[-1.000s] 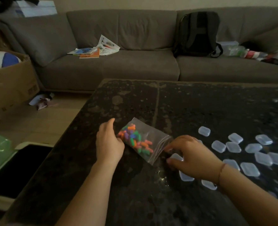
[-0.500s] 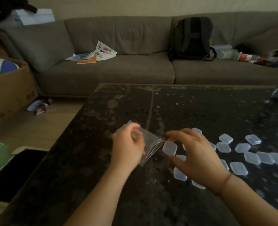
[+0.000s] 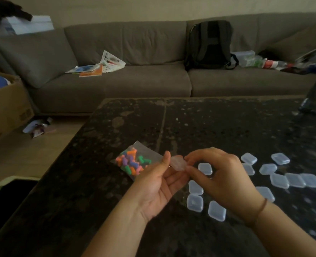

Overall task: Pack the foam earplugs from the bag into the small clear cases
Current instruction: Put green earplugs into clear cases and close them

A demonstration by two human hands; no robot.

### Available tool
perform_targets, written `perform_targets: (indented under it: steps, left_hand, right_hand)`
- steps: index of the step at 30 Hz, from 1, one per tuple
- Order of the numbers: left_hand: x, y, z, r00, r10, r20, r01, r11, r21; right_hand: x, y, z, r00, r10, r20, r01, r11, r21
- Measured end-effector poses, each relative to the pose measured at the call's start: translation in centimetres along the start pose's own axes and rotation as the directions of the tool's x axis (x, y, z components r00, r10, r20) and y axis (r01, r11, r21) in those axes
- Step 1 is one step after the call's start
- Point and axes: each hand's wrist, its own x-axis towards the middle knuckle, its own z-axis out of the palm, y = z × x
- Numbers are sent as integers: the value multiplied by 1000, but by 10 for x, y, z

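Left hand (image 3: 157, 184) and right hand (image 3: 225, 179) pinch clear case (image 3: 178, 163)

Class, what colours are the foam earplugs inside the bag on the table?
Mixed: orange, purple, green and pink earplugs, seen in the head view.

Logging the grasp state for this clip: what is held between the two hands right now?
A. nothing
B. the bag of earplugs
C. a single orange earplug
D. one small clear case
D: the left hand and right hand both pinch one clear case above the table, while the bag lies beside them.
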Motion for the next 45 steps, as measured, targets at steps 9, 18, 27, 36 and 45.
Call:
perform_targets:
  steps: [9,18,27,36,45]
  left_hand:
    - [-2,-5,-2,998,58,5,-58,998,-11]
    - [-3,-4,-4,986,169,0,-166,967,192]
    - [-9,-1,-6,989,48,141,-52,998,28]
    - [-6,-2,-5,968,210,136,-222,972,78]
    - [-6,-2,-8,976,186,109,-196,976,94]
  right_hand:
    - [-2,3,11,996,-88,-11,85,985,-148]
    - [-4,-5,13,996,-89,-10,85,977,-198]
    - [-3,-4,16,999,42,-11,-36,940,340]
    - [-5,-6,16,977,-49,-205,69,993,93]
    - [-5,-10,19,976,-148,-158,121,979,-165]
